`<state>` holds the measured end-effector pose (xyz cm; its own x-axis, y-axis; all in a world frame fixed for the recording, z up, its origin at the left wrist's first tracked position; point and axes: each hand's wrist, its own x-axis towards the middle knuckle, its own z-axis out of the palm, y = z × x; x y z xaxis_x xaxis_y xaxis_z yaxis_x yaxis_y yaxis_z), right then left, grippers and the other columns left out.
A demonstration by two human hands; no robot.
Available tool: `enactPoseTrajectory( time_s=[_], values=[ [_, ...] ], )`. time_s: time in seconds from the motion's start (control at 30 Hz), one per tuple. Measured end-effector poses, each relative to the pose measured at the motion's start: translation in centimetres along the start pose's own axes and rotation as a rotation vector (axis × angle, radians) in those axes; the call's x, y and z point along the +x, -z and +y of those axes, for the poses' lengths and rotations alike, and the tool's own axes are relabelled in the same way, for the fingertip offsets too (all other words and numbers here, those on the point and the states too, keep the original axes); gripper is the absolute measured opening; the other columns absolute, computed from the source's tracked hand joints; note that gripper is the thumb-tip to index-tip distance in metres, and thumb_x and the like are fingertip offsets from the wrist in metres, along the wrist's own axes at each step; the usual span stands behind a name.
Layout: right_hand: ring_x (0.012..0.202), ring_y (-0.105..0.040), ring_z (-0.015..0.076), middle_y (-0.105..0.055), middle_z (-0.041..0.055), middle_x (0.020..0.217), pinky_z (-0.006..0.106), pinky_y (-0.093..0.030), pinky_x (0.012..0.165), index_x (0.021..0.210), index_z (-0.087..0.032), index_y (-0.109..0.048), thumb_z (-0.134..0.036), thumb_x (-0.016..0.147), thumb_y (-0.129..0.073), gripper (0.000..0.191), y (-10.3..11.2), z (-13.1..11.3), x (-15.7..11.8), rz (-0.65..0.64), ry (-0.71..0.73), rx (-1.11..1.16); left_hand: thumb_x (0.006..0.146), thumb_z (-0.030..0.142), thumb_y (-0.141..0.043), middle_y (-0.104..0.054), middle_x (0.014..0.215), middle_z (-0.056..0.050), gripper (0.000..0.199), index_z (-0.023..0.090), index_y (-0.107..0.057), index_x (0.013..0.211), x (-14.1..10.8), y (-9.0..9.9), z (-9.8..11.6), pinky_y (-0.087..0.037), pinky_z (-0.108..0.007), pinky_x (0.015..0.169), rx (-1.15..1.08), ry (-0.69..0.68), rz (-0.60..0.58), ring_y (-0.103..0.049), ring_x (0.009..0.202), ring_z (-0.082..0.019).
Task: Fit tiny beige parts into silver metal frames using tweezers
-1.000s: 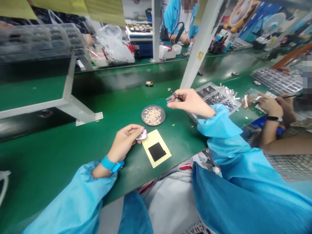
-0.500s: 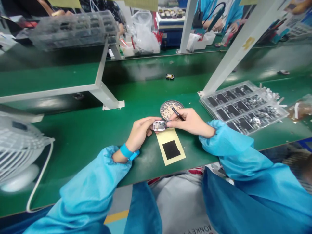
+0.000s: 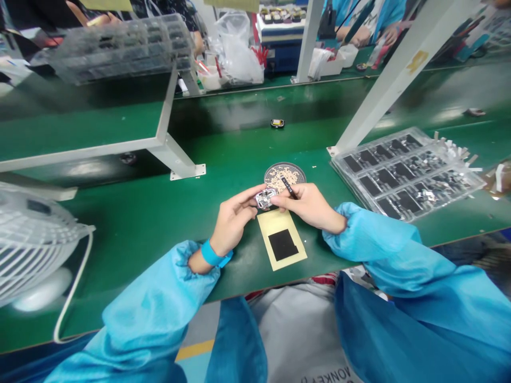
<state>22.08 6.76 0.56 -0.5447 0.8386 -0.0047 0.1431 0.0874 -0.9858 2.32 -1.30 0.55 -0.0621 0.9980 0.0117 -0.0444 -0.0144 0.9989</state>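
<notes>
Between my two hands is a small silvery device housing (image 3: 265, 198), raised above the green bench. My left hand (image 3: 233, 218) grips its left side with fingers and thumb. My right hand (image 3: 309, 205) holds a black tweezers-like tool (image 3: 288, 187), and its fingertips touch the housing's right side. Just behind them sits a round dark dish (image 3: 302, 171) with many small beige pieces. A pale yellow sheet bearing a black square (image 3: 283, 244) lies in front of the hands, near the bench edge.
A white fan (image 3: 35, 244) stands at the left, its cable on the bench. Clear trays of dark parts (image 3: 383, 181) lie at the right by a slanted white post (image 3: 371, 111). A small device (image 3: 277, 123) rests farther back. Other people sit across the bench.
The housing has been tilted and turned, now showing a different side. My left thumb has shifted lower, and the tool in my right hand has moved slightly with it.
</notes>
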Motion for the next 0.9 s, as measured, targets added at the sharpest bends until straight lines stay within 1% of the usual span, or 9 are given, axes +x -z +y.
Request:
enactPoseTrajectory(
  time_s=[0.1,0.23,0.33,0.43,0.53,0.6,0.7,0.8,0.9],
  values=[
    [0.061,-0.057,0.0116,-0.073,0.0022,0.069,0.025,-0.041,0.058,0.067,-0.015,-0.074,-0.052,0.076,-0.083,0.039,-0.1,-0.1,-0.1,0.035,0.002,0.004,0.082,0.019,-0.068,-0.076,0.118,-0.008,0.048,0.020,-0.073,0.130,-0.1,-0.2,-0.1,-0.056,-0.029,0.079,-0.003,-0.043,-0.007,-0.071,0.093,-0.020],
    [0.061,-0.055,0.0104,-0.070,0.0011,0.067,0.024,-0.041,0.059,0.066,-0.015,-0.072,-0.052,0.077,-0.083,0.040,-0.3,-0.2,-0.1,0.051,-0.005,0.035,0.084,0.027,-0.076,-0.074,0.125,-0.011,0.048,0.020,-0.072,0.131,-0.1,-0.3,-0.6,-0.060,-0.033,0.083,0.014,-0.093,0.003,-0.073,0.100,-0.023],
    [0.062,-0.055,0.0105,-0.070,0.0010,0.069,0.024,-0.042,0.060,0.067,-0.015,-0.072,-0.053,0.075,-0.084,0.040,-0.4,-0.2,-0.1,0.048,-0.014,0.054,0.086,0.029,-0.076,-0.071,0.133,-0.011,0.048,0.020,-0.071,0.132,0.0,-0.2,-1.0,-0.061,-0.037,0.089,0.057,-0.121,0.003,-0.072,0.108,-0.025],
    [0.062,-0.055,0.0108,-0.069,0.0011,0.069,0.025,-0.041,0.059,0.071,-0.015,-0.073,-0.054,0.074,-0.084,0.040,-0.5,0.0,0.0,0.059,-0.036,0.063,0.087,0.029,-0.076,-0.068,0.139,-0.010,0.047,0.024,-0.071,0.134,0.0,-0.1,-1.4,-0.060,-0.039,0.095,0.097,-0.150,-0.003,-0.070,0.113,-0.026],
    [0.063,-0.055,0.0112,-0.069,0.0013,0.071,0.024,-0.041,0.059,0.075,-0.015,-0.075,-0.055,0.073,-0.085,0.042,-0.5,0.1,0.0,0.059,-0.061,0.082,0.088,0.028,-0.075,-0.066,0.141,-0.009,0.047,0.026,-0.070,0.135,0.0,0.0,-1.6,-0.059,-0.039,0.096,0.114,-0.170,-0.012,-0.069,0.115,-0.026],
    [0.062,-0.054,0.0110,-0.068,0.0011,0.070,0.024,-0.040,0.057,0.076,-0.015,-0.075,-0.056,0.072,-0.085,0.042,-0.5,0.0,0.0,0.059,-0.073,0.081,0.088,0.029,-0.075,-0.068,0.139,-0.009,0.048,0.025,-0.069,0.136,0.0,0.0,-1.5,-0.060,-0.038,0.092,0.129,-0.166,-0.009,-0.070,0.112,-0.025],
    [0.059,-0.050,0.0098,-0.064,-0.0003,0.065,0.023,-0.036,0.054,0.071,-0.014,-0.073,-0.055,0.070,-0.087,0.043,-0.5,-0.1,0.0,0.080,-0.080,0.064,0.086,0.028,-0.076,-0.071,0.131,-0.010,0.050,0.023,-0.069,0.136,0.0,-0.2,-1.3,-0.060,-0.033,0.079,0.191,-0.160,0.020,-0.071,0.099,-0.021],
    [0.058,-0.048,0.0090,-0.061,-0.0012,0.063,0.023,-0.035,0.053,0.066,-0.014,-0.070,-0.055,0.069,-0.087,0.044,-0.6,-0.1,-0.1,0.091,-0.080,0.061,0.084,0.026,-0.078,-0.074,0.122,-0.008,0.049,0.023,-0.071,0.132,0.1,-0.4,-1.3,-0.055,-0.027,0.064,0.282,-0.197,0.070,-0.066,0.083,-0.016],
    [0.059,-0.049,0.0093,-0.062,-0.0008,0.064,0.023,-0.036,0.055,0.067,-0.014,-0.070,-0.056,0.068,-0.087,0.045,-0.8,-0.2,-0.1,0.092,-0.103,0.067,0.083,0.025,-0.078,-0.075,0.119,-0.007,0.047,0.025,-0.073,0.130,0.1,-0.4,-1.6,-0.050,-0.026,0.059,0.355,-0.254,0.104,-0.060,0.072,-0.012]
  ],
)
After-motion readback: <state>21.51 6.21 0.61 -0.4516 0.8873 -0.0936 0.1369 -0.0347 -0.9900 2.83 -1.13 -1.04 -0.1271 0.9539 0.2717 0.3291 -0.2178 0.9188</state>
